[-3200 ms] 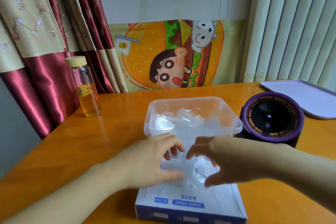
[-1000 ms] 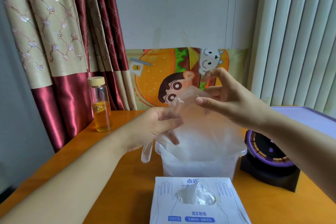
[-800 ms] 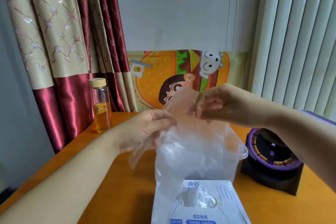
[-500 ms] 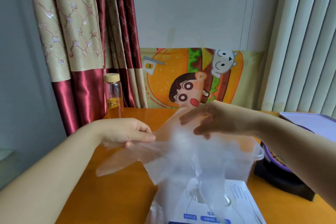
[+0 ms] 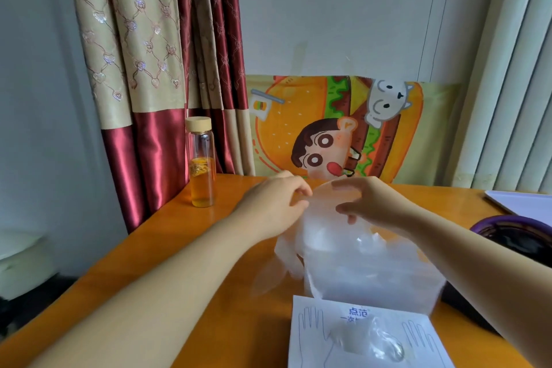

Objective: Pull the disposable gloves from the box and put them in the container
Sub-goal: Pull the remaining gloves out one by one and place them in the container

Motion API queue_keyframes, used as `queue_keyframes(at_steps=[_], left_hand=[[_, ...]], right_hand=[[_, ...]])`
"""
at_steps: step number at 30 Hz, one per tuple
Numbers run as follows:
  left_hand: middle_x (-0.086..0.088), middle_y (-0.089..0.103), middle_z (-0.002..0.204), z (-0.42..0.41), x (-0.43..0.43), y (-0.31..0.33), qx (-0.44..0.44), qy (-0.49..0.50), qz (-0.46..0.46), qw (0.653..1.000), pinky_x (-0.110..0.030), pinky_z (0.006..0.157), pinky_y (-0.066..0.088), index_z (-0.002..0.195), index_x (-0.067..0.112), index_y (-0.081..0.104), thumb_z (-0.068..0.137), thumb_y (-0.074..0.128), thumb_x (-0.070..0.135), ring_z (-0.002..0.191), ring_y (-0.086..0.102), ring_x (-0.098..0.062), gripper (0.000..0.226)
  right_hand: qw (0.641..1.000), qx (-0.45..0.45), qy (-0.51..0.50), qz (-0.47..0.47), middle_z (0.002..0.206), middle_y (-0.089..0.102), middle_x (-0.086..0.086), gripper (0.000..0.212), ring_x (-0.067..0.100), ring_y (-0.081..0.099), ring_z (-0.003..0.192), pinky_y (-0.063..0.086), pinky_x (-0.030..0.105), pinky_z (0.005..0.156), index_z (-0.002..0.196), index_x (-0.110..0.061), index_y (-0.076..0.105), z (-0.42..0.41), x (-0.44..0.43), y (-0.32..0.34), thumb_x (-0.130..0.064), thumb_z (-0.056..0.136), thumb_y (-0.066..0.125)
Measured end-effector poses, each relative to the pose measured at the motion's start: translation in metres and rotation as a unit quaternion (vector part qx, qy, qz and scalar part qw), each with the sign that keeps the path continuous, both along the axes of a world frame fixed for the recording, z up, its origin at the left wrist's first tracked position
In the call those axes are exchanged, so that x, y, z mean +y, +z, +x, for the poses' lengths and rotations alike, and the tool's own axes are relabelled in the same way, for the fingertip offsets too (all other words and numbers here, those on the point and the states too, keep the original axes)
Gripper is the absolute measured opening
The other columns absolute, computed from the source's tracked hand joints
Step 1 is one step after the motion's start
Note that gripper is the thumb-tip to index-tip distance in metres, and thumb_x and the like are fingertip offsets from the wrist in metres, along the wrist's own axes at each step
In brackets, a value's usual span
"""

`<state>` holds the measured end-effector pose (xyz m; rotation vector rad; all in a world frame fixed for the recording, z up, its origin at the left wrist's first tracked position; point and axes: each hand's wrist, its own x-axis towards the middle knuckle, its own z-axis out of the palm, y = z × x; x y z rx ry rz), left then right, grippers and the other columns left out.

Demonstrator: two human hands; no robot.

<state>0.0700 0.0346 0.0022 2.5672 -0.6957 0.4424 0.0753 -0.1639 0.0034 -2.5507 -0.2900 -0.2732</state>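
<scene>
glove pinched between fingers, above container

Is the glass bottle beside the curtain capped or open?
Capped: a pale lid sits on the upright bottle.

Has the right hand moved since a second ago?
Yes. The right hand has dropped: it overlapped the cartoon burger poster before, and now sits at its bottom edge, over the clear plastic container.
</scene>
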Motion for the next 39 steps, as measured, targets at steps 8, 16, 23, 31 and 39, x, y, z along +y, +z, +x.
queue_keyframes(at_steps=[8,16,23,31,39], left_hand=[[0.003,0.041,0.148,0.017,-0.069,-0.015,0.113,-0.082,0.164,0.977,-0.037,0.111,0.031,0.141,0.022,0.047,0.096,0.051,0.039,0.135,0.038,-0.020,0.047],[0.001,0.034,0.154,0.037,-0.111,-0.023,0.221,-0.093,0.364,0.900,-0.035,0.106,0.037,0.147,0.025,0.038,0.099,0.047,0.039,0.135,0.039,-0.022,0.051],[0.003,0.030,0.155,0.050,-0.120,-0.030,0.273,-0.083,0.423,0.860,-0.031,0.108,0.031,0.148,0.030,0.036,0.099,0.047,0.025,0.141,0.030,-0.021,0.050],[0.000,0.029,0.155,0.068,-0.121,-0.054,0.319,-0.084,0.435,0.837,-0.032,0.104,0.032,0.148,0.029,0.034,0.097,0.053,0.028,0.138,0.033,-0.024,0.055],[-0.001,0.033,0.154,0.069,-0.119,-0.059,0.294,-0.091,0.421,0.853,-0.035,0.108,0.036,0.149,0.027,0.033,0.097,0.047,0.013,0.137,0.037,-0.024,0.056]], right_hand=[[0.993,0.052,-0.102,-0.030,0.117,0.065,0.007,0.051,0.002,0.063,0.062,0.043,0.011,0.055,0.136,-0.011,0.049,-0.006,-0.050,-0.017,-0.020,0.088,0.065],[0.951,0.095,-0.127,-0.265,0.129,0.056,0.004,0.042,0.023,0.050,0.119,0.035,0.038,0.104,0.133,-0.014,0.051,-0.013,-0.070,-0.030,-0.023,0.092,0.054],[0.893,0.114,-0.103,-0.423,0.117,0.059,0.002,0.044,0.023,0.051,0.112,0.025,0.044,0.108,0.122,-0.015,0.055,-0.014,-0.070,-0.028,-0.038,0.087,0.065],[0.930,0.061,-0.029,-0.360,0.123,0.051,0.003,0.052,0.024,0.054,0.107,0.047,0.033,0.091,0.130,-0.018,0.054,0.004,-0.054,-0.029,-0.037,0.083,0.069],[0.871,0.298,0.006,-0.391,0.141,0.047,0.007,0.058,0.026,0.047,0.126,0.040,0.037,0.106,0.140,-0.011,0.043,0.037,-0.067,-0.066,-0.035,0.090,0.061]])
